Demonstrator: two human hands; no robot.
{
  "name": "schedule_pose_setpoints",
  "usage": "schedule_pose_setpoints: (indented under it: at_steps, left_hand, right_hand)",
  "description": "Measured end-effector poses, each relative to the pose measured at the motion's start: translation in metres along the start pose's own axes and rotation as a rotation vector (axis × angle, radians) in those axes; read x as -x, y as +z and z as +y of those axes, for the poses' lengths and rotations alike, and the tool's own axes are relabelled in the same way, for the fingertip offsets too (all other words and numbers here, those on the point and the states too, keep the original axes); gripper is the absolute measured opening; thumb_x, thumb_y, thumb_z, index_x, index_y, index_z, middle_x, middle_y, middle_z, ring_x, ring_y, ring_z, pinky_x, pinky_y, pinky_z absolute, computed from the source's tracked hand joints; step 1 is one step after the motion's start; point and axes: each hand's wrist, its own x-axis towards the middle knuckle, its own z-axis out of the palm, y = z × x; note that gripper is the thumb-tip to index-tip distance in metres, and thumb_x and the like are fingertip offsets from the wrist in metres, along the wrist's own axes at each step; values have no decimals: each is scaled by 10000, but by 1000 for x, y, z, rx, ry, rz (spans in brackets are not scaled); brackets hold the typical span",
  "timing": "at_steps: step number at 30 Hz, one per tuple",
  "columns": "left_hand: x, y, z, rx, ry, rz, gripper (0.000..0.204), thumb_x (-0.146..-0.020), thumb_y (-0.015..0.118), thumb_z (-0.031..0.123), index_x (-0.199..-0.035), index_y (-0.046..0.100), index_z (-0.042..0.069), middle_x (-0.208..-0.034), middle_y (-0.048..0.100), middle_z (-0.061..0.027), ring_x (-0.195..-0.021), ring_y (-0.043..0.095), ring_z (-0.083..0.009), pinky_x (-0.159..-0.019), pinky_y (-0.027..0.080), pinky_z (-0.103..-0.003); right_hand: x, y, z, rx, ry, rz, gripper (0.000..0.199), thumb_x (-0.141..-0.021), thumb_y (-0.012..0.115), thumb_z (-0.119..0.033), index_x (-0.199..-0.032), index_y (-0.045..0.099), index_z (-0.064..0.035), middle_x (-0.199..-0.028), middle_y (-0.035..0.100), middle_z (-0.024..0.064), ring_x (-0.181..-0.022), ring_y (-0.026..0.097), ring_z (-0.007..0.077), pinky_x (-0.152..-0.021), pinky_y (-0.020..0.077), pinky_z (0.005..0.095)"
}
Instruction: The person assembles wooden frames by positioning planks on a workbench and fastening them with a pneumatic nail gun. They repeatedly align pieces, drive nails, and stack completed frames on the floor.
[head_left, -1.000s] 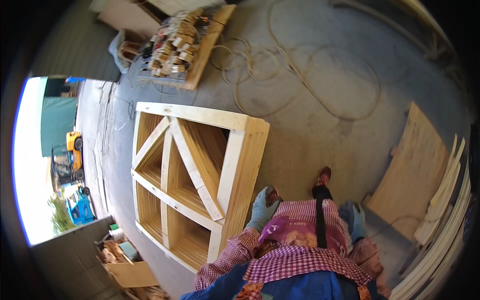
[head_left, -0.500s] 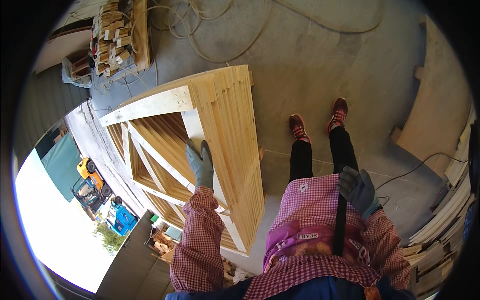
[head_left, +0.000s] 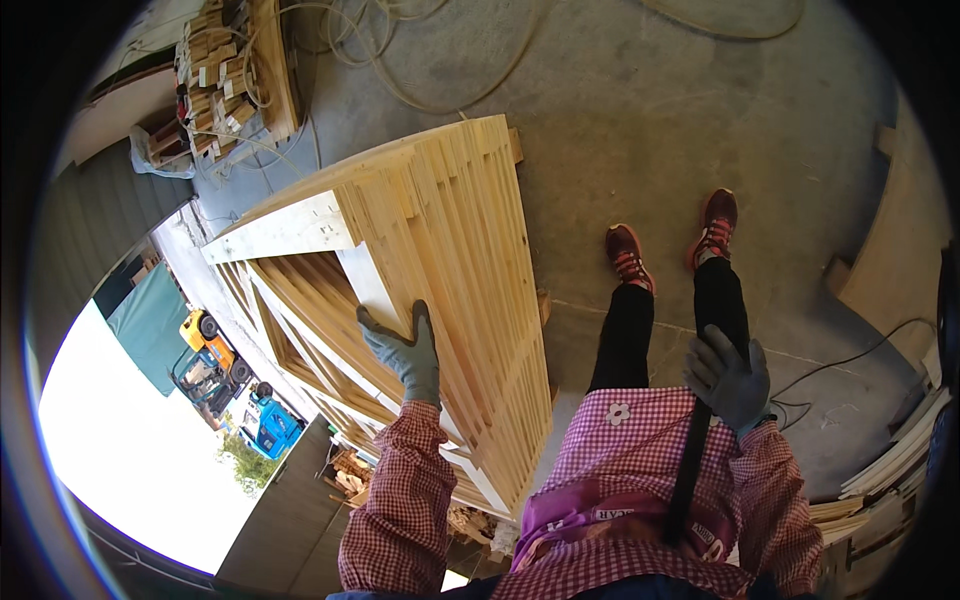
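Note:
Several matching pale timber frames with diagonal braces stand packed in a stack at the left of my legs. My left hand, in a grey-green glove, straddles the near upright board of the front wooden frame. Its thumb lies toward the stack's edge side and its fingers toward the frame's open face; the fingertips are partly hidden. My right hand, gloved alike, hovers before my checked apron beside a dark hanging strap. Its fingers are loosely bent and apart, with nothing in them.
Cut wood pieces lie piled at the far left, near a looped hose on the concrete floor. A curved wooden panel and a thin cable are at the right. Two small vehicles, yellow and blue, stand outside.
My view has shifted, so the stack shows more of its edge side and my feet appear farther right. My left hand stays on the front frame; my right hand remains before the apron.

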Motion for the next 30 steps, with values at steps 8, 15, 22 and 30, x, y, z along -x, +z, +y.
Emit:
schedule_pose_setpoints:
  at_steps: [8,15,22,30]
  left_hand:
    - [2,2,6,-63,49,19,973,-763,796,325,-1450,211,-37,-1437,312,-215,-1363,275,-351,-1147,226,-422]
    - [4,10,-13,-45,97,98,1032,-722,819,365,-1454,211,-34,-1438,331,-193,-1352,299,-344,-1134,233,-431]
    - [-2,10,-6,5,85,64,1015,-726,816,345,-1461,216,-15,-1467,295,-196,-1373,269,-348,-1140,226,-445]
    - [-8,-2,20,-307,485,108,1039,-697,821,376,-1499,200,146,-1520,203,-202,-1409,185,-403,-1105,216,-568]
  right_hand:
    - [-1,-11,-2,-28,31,-102,692,-977,303,-572,-1516,182,-154,-1519,279,200,-1393,309,355,-1158,217,501]
    - [-5,-17,-3,-62,29,-175,660,-996,245,-551,-1524,138,-170,-1542,216,202,-1417,249,362,-1170,182,503]
    - [-6,-17,1,-103,1,-172,657,-998,248,-546,-1524,132,-169,-1537,223,208,-1415,249,368,-1176,167,500]
    - [-9,-19,1,-50,7,-149,657,-995,270,-548,-1518,159,-167,-1506,296,214,-1388,313,366,-1167,198,512]
